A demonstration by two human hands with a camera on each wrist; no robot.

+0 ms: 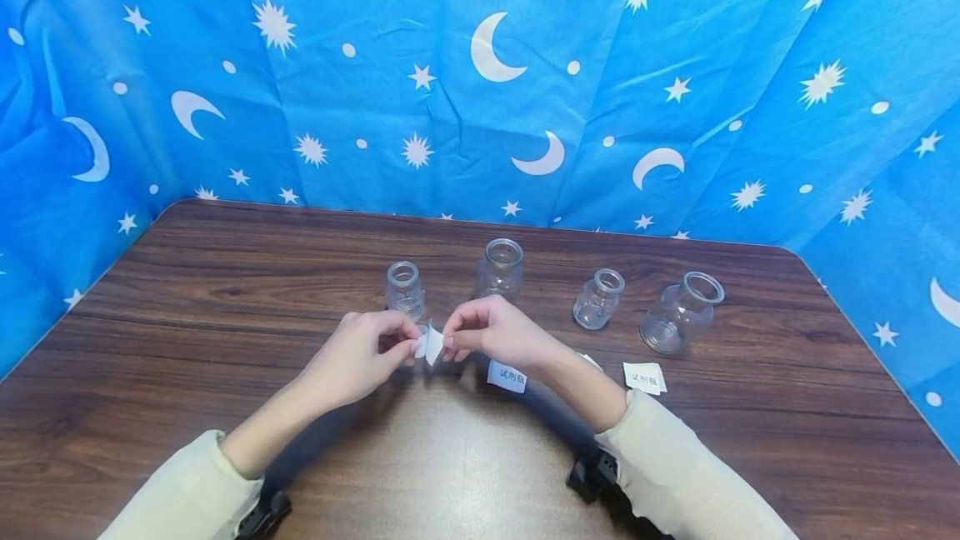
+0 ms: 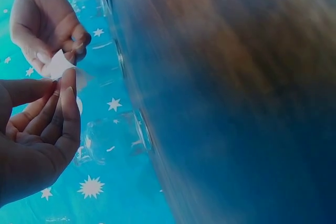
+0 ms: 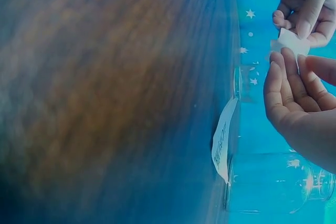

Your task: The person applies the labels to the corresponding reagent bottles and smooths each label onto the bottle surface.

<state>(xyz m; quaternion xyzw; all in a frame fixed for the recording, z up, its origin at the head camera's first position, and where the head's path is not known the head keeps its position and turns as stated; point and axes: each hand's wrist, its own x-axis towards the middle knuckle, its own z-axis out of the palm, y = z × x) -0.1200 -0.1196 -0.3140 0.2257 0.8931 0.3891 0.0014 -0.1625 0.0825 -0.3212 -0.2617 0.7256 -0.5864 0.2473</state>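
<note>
Between the fingertips of both hands is a small bent white paper label [image 1: 433, 343], seemingly with a second, thinner layer beside it. My left hand [image 1: 358, 358] pinches its left side between thumb and forefinger. The right hand [image 1: 497, 332] pinches the right side the same way. In the left wrist view the white label [image 2: 60, 65] sticks up between the fingers; the right wrist view shows the label [image 3: 293, 41] too, its face unreadable. Just behind the hands stand a small glass bottle [image 1: 405, 294] and a larger glass bottle [image 1: 501, 272], the latter partly hidden by the right hand.
A printed label [image 1: 507, 377] lies below the right wrist, and another printed label [image 1: 645, 378] lies further right. A white paper corner [image 1: 591, 361] shows behind the forearm. To the right stand a small bottle [image 1: 598, 300] and a larger bottle [image 1: 678, 319] on the wooden table [image 1: 187, 315].
</note>
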